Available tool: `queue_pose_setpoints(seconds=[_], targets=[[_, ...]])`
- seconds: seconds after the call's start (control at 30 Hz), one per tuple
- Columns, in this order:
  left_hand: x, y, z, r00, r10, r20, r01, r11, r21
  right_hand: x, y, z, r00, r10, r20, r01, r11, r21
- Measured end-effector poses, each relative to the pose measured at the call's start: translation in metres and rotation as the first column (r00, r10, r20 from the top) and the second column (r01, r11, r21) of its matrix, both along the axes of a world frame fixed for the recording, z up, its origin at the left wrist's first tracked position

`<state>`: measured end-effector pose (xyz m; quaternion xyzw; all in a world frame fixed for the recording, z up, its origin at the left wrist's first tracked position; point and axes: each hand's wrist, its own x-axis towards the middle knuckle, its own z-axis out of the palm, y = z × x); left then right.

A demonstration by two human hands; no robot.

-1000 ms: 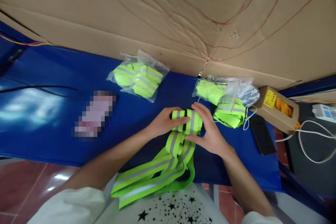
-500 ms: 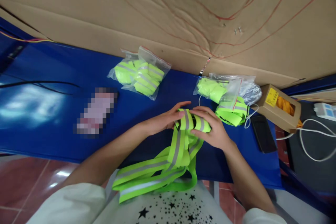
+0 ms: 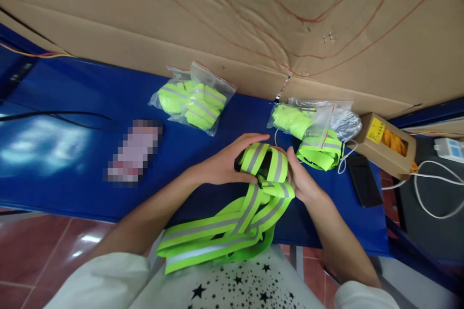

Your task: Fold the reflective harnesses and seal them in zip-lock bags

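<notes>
left hand point(image 3: 227, 160): through the camera i see thumb and fingers parted wide, lightly clamped around the left side of the upper loops of the reflective strap point(image 3: 250, 203).
right hand point(image 3: 300, 178): cupped against the right side of those loops, thumb raised; its fingers run behind, so i cannot tell whether they close.
reflective strap: up in the hands, well to the left of the brown box point(image 3: 381, 148) and nearer my body, its tails trailing down over the shirt point(image 3: 250, 285).
change: half a second ago my right hand curled over the roll from above; now it sits at the side, and the loops stand opened into arches with a gap between.
beside the box: folded strap point(image 3: 321, 154) near its left, dark phone point(image 3: 365, 182) on its near side, both on the desk point(image 3: 119, 91).
unmoved: bagged straps point(image 3: 192, 104), far left of the box.
</notes>
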<state>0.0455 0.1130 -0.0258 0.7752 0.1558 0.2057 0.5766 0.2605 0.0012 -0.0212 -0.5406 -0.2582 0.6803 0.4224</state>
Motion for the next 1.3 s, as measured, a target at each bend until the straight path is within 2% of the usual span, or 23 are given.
queue_pose_setpoints(seconds=[0.1,0.2,0.3,0.4,0.47,0.57,0.67,0.77,0.83,0.87,0.93,1.0,1.03,1.1,1.13,1.2,1.23,1.3], targets=[[-0.004,0.003,-0.004,0.999,0.012,-0.046,-0.011,1.0,0.011,0.006,-0.001,0.001,0.996,0.085,-0.003,-0.084,0.989,0.121],[-0.004,0.001,-0.009,0.997,0.059,-0.048,-0.055,0.994,0.089,0.012,-0.001,0.001,0.987,0.156,0.037,-0.16,0.964,0.212],[-0.004,-0.001,-0.007,0.989,0.143,-0.034,-0.139,0.985,0.101,0.014,-0.001,0.001,0.972,0.173,0.158,-0.212,0.938,0.275],[-0.005,-0.001,0.003,0.978,0.207,-0.032,-0.206,0.978,0.019,0.014,-0.001,-0.002,0.93,0.124,0.346,-0.246,0.91,0.334],[-0.004,-0.001,0.009,0.972,0.221,-0.074,-0.227,0.971,-0.079,0.016,-0.001,-0.005,0.835,0.051,0.547,-0.276,0.9,0.338],[0.0,-0.003,0.011,0.958,0.195,-0.211,-0.25,0.928,-0.275,0.019,-0.001,-0.01,0.628,-0.011,0.778,-0.321,0.907,0.272],[0.007,-0.007,0.003,0.933,0.186,-0.307,-0.316,0.834,-0.453,0.019,-0.002,-0.01,0.464,-0.048,0.884,-0.338,0.913,0.228],[0.012,-0.01,-0.005,0.916,0.218,-0.337,-0.382,0.73,-0.567,0.016,-0.005,-0.004,0.207,-0.151,0.967,-0.35,0.911,0.217],[0.013,-0.01,-0.008,0.913,0.206,-0.353,-0.389,0.7,-0.599,0.015,-0.007,0.002,0.067,-0.249,0.966,-0.395,0.882,0.255],[0.012,-0.011,-0.009,0.914,0.186,-0.36,-0.38,0.7,-0.605,0.015,-0.007,0.003,0.038,-0.292,0.956,-0.45,0.849,0.278],[0.011,-0.012,-0.01,0.923,0.13,-0.361,-0.336,0.728,-0.598,0.016,-0.008,0.004,0.068,-0.353,0.933,-0.575,0.751,0.326],[0.01,-0.014,-0.008,0.942,0.121,-0.312,-0.283,0.785,-0.551,0.017,-0.008,0.001,0.139,-0.38,0.915,-0.638,0.672,0.376],[0.01,-0.016,-0.007,0.948,0.166,-0.27,-0.283,0.826,-0.487,0.018,-0.007,-0.001,0.164,-0.392,0.905,-0.637,0.659,0.4],[0.01,-0.019,-0.002,0.94,0.311,-0.139,-0.337,0.909,-0.244,0.019,-0.006,-0.005,0.184,-0.421,0.888,-0.603,0.666,0.44],[0.01,-0.021,0.001,0.93,0.361,-0.061,-0.366,0.927,-0.081,0.018,-0.006,-0.006,0.183,-0.432,0.883,-0.589,0.671,0.451],[0.011,-0.023,0.006,0.93,0.364,0.052,-0.366,0.902,0.228,0.017,-0.006,-0.006,0.184,-0.45,0.874,-0.573,0.673,0.467],[0.012,-0.024,0.008,0.939,0.337,0.074,-0.342,0.878,0.336,0.016,-0.007,-0.005,0.183,-0.458,0.87,-0.571,0.67,0.473],[0.015,-0.025,0.01,0.949,0.307,0.072,-0.305,0.837,0.454,0.012,-0.007,-0.002,0.161,-0.472,0.867,-0.583,0.663,0.469]])
